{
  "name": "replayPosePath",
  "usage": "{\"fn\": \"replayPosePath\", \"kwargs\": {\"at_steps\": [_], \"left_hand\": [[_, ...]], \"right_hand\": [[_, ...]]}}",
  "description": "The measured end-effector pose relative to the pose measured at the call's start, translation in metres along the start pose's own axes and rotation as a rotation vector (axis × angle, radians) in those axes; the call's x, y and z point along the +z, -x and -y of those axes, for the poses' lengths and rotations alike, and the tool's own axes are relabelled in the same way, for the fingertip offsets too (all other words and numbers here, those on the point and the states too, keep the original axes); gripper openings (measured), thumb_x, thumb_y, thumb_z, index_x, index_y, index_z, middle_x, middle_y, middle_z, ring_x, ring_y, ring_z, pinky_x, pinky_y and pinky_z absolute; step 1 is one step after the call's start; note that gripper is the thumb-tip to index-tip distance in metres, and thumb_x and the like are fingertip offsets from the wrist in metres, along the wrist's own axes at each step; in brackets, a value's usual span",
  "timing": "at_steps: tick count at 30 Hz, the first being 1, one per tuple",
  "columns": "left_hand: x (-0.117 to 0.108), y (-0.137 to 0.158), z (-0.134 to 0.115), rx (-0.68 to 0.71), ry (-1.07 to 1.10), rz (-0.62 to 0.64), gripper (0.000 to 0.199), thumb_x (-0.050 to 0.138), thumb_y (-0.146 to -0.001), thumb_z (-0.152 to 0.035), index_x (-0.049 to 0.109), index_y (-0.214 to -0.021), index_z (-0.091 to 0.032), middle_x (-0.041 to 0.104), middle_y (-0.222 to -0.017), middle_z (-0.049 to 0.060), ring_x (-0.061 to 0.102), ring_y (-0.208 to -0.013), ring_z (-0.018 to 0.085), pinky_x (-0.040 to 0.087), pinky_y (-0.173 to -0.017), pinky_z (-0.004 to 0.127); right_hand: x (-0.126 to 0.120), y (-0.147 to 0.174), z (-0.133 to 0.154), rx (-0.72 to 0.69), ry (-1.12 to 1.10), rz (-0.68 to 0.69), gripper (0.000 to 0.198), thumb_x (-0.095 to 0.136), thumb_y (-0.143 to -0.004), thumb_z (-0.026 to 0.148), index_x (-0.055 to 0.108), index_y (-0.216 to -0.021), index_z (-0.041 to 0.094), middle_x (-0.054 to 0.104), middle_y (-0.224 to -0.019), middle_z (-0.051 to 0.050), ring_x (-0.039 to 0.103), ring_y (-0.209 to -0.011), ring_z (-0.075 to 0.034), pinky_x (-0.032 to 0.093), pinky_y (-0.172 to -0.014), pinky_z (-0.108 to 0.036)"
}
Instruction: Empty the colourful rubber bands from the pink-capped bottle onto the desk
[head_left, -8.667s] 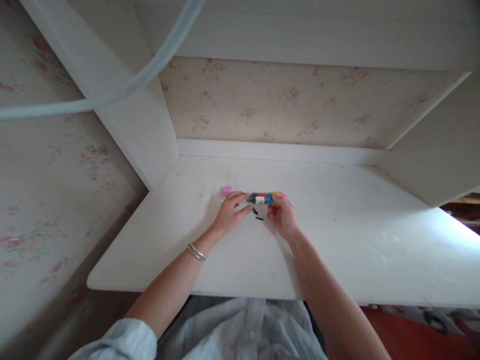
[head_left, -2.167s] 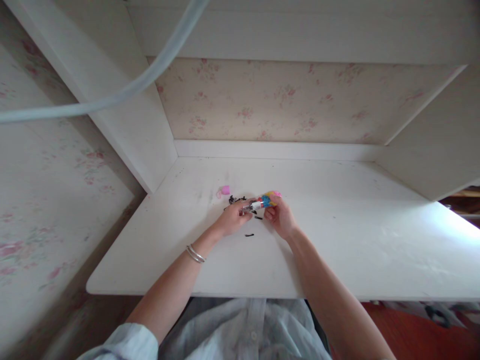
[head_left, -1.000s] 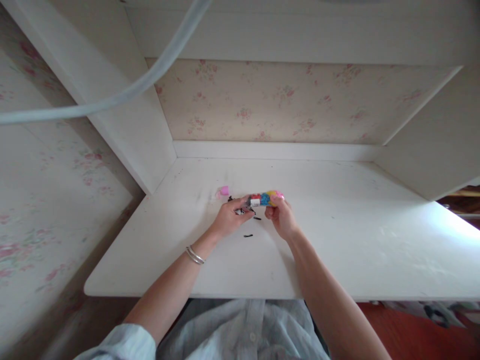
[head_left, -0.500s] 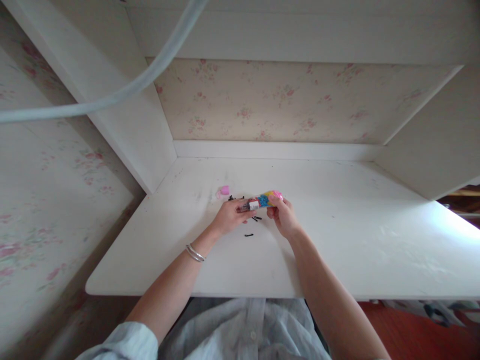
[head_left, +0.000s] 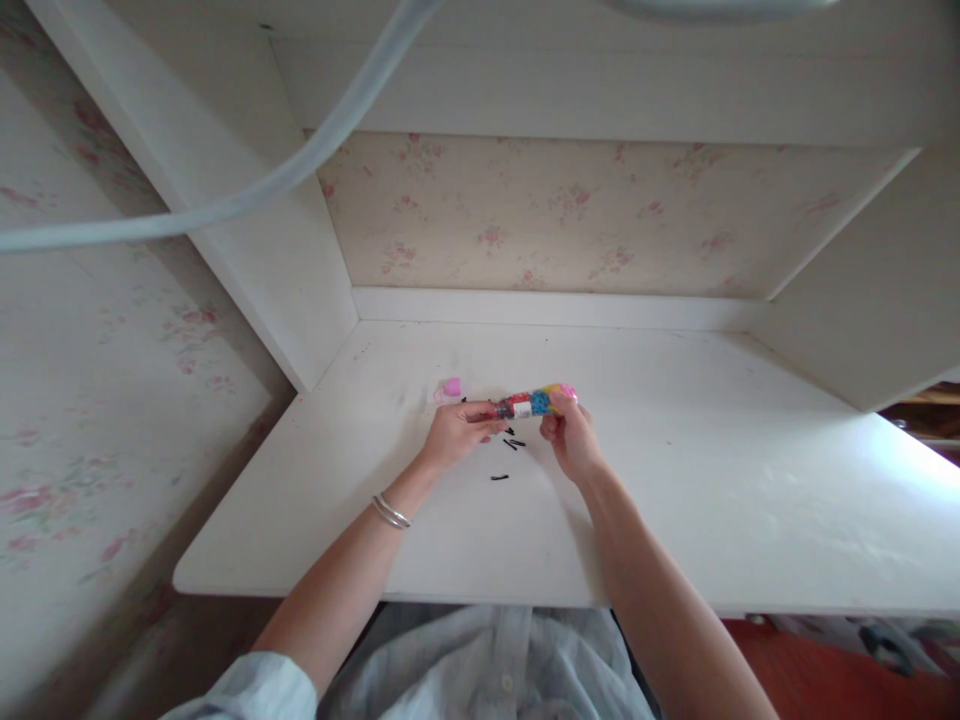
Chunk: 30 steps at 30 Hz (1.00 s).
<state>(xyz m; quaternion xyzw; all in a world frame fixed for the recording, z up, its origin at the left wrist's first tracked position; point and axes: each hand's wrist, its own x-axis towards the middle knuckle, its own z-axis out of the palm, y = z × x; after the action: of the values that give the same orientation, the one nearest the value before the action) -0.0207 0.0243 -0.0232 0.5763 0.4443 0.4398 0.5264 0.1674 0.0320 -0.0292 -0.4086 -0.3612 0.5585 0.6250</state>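
Observation:
Between both hands lies a slim clear tube (head_left: pixel 521 407), nearly level, with red, blue, yellow and pink contents and a white label. I cannot make out what the contents are. My left hand (head_left: pixel 454 435) is closed on the tube's left end, with thumb and fingers pinching it. My right hand (head_left: pixel 571 435) is wrapped round the pink and yellow right end. On the white desk under the tube are several small thin black pieces (head_left: pixel 514 444), one lying nearer me. A small pink cap (head_left: pixel 451 386) rests beyond my left hand.
The white desk (head_left: pixel 675 500) has a back ledge (head_left: pixel 562 307) and side panels (head_left: pixel 255 230). A shelf edge (head_left: pixel 600 85) hangs above the back. A pale curved cable or tube (head_left: pixel 300 155) crosses the upper left, close to the camera.
The tube has shifted slightly right. My left fingers now cover more of its left end, and my right hand keeps its hold. The view has tilted a little.

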Motion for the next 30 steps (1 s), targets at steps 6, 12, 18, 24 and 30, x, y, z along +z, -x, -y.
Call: {"fn": "replayPosePath", "kwargs": {"at_steps": [6, 12, 18, 24, 30], "left_hand": [[0.000, -0.004, 0.005, 0.055, -0.008, -0.084, 0.044, 0.076, -0.068, -0.040, 0.069, -0.105, -0.017, 0.070, -0.091, 0.005, 0.062, -0.068, 0.012, 0.052, -0.052, 0.021], [-0.001, -0.005, 0.005, 0.087, -0.037, 0.101, 0.063, 0.075, -0.071, -0.036, 0.056, -0.129, -0.022, 0.069, -0.094, 0.005, 0.061, -0.078, 0.014, 0.050, -0.058, 0.020], [-0.006, -0.004, 0.002, 0.061, -0.060, 0.196, 0.053, 0.068, -0.078, -0.039, 0.057, -0.128, -0.023, 0.063, -0.108, 0.007, 0.058, -0.087, 0.016, 0.053, -0.061, 0.022], [-0.012, -0.008, 0.006, 0.059, -0.055, 0.223, 0.054, 0.071, -0.072, -0.040, 0.063, -0.121, -0.019, 0.065, -0.085, 0.003, 0.053, -0.067, 0.010, 0.049, -0.058, 0.021], [-0.004, -0.005, 0.004, -0.003, -0.061, 0.041, 0.049, 0.077, -0.065, -0.041, 0.071, -0.108, -0.018, 0.066, -0.076, 0.001, 0.055, -0.062, 0.010, 0.052, -0.055, 0.022]], "right_hand": [[0.000, -0.001, -0.002, -0.012, 0.003, -0.032, 0.029, 0.068, -0.073, 0.044, 0.052, -0.067, 0.020, 0.039, -0.047, 0.007, 0.031, -0.042, -0.006, 0.025, -0.037, -0.020], [0.002, 0.001, -0.004, 0.048, 0.014, 0.037, 0.027, 0.069, -0.072, 0.042, 0.053, -0.070, 0.020, 0.040, -0.048, 0.007, 0.033, -0.042, -0.007, 0.027, -0.038, -0.020], [0.000, 0.002, -0.006, 0.080, 0.079, 0.106, 0.028, 0.066, -0.074, 0.042, 0.051, -0.066, 0.020, 0.039, -0.046, 0.007, 0.031, -0.042, -0.007, 0.025, -0.039, -0.021], [0.000, 0.002, -0.006, 0.074, 0.092, 0.098, 0.029, 0.067, -0.073, 0.044, 0.053, -0.067, 0.019, 0.040, -0.046, 0.006, 0.031, -0.042, -0.007, 0.023, -0.039, -0.021], [0.000, 0.000, -0.007, 0.078, 0.110, 0.077, 0.031, 0.065, -0.075, 0.046, 0.054, -0.068, 0.019, 0.039, -0.045, 0.006, 0.030, -0.042, -0.007, 0.022, -0.040, -0.023]]}}
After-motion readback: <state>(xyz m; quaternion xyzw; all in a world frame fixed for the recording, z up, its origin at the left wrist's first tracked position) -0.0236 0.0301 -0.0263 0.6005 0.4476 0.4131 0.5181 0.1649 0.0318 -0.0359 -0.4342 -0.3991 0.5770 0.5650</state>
